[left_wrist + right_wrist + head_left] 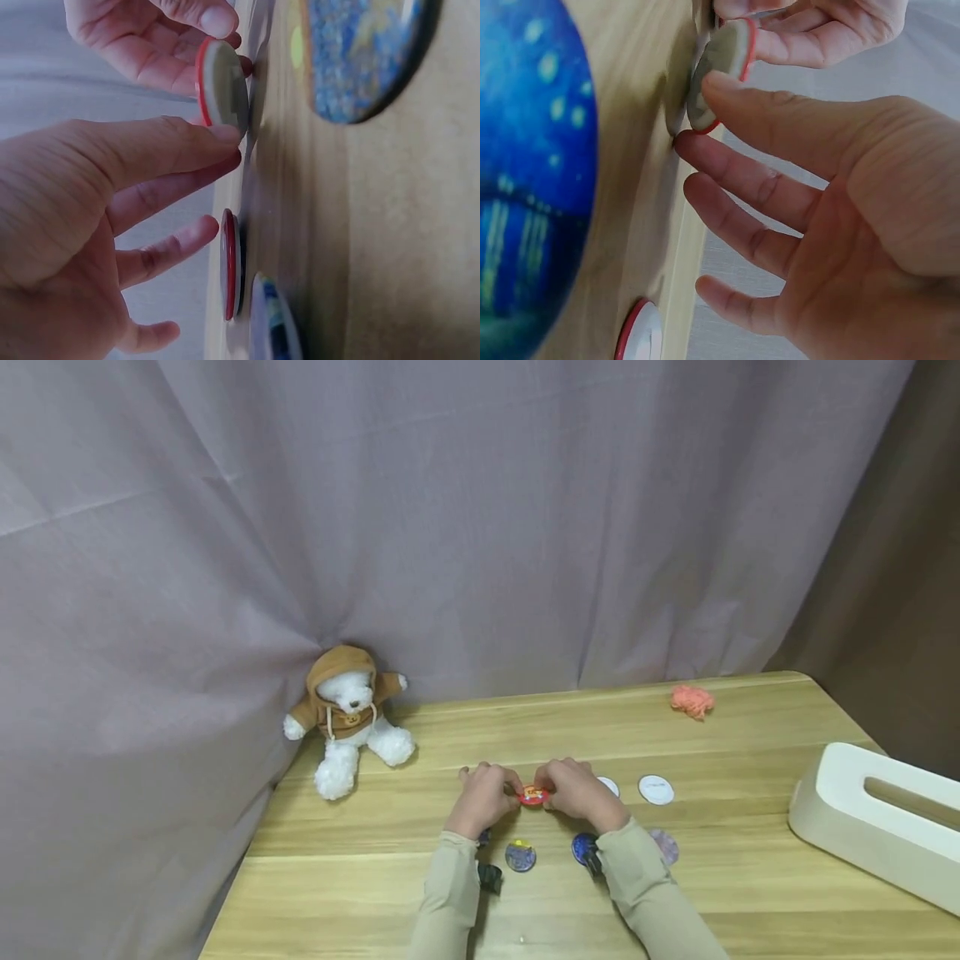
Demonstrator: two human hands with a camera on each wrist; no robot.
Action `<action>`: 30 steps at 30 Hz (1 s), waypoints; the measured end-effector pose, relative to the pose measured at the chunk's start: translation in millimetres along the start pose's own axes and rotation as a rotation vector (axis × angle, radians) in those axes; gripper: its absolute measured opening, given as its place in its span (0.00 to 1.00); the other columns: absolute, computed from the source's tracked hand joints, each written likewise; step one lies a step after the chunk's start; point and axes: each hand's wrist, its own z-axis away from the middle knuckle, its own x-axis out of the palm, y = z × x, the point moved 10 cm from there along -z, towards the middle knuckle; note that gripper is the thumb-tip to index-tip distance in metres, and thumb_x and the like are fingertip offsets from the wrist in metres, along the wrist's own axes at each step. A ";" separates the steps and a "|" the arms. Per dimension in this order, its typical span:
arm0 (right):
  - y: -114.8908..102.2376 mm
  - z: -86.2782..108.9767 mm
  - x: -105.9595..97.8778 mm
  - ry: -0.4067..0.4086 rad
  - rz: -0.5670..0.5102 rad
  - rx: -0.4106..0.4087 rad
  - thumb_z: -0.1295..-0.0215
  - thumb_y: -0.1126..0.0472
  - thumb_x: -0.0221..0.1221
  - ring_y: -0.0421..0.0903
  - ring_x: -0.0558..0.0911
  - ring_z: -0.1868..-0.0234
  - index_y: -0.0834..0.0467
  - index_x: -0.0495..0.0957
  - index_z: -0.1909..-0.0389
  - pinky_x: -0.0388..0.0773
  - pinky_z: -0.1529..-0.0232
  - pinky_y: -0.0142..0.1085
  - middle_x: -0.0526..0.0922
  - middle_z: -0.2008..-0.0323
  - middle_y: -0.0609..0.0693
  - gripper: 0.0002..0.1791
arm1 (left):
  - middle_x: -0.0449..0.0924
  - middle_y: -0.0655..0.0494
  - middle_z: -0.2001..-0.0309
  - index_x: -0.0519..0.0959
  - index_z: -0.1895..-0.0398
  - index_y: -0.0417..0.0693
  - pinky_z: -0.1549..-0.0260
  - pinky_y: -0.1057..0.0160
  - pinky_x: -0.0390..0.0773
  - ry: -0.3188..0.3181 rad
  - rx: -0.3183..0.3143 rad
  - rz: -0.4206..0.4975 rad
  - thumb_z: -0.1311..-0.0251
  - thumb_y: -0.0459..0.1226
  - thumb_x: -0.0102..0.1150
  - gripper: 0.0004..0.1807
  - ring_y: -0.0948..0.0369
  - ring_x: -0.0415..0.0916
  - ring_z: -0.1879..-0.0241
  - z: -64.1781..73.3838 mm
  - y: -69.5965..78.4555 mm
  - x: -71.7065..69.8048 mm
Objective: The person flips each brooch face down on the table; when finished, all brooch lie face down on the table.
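Both hands hold one round red disc (533, 795) with a yellow picture, just above the table. In the left wrist view its pale underside and red rim show, and the disc is tilted. My left hand (483, 797) pinches its left edge between thumb and index finger, the other fingers spread apart. My right hand (577, 789) pinches the right edge, with the thumb (735, 90) on the pale side. Nearer the sleeves lie a blue-and-yellow disc (520, 857) and a deep blue disc (581, 846).
White discs (656, 789) and a purple disc (664, 846) lie to the right. A teddy bear (351, 714) in a brown hoodie sits back left. A crumpled coral cloth (692, 701) lies back right; a white slotted box (877, 827) stands right. Grey curtain (480, 527) hangs behind.
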 end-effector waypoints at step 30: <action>4.4 2.4 -12.6 0.084 -0.093 0.007 0.50 0.78 0.62 0.43 0.69 0.75 0.59 0.83 0.69 0.68 0.68 0.38 0.70 0.82 0.41 0.12 | 0.88 0.64 0.69 0.87 0.67 0.52 0.45 0.37 0.62 0.071 0.029 0.063 0.43 0.33 0.71 0.05 0.63 0.82 0.62 -4.9 2.9 -5.8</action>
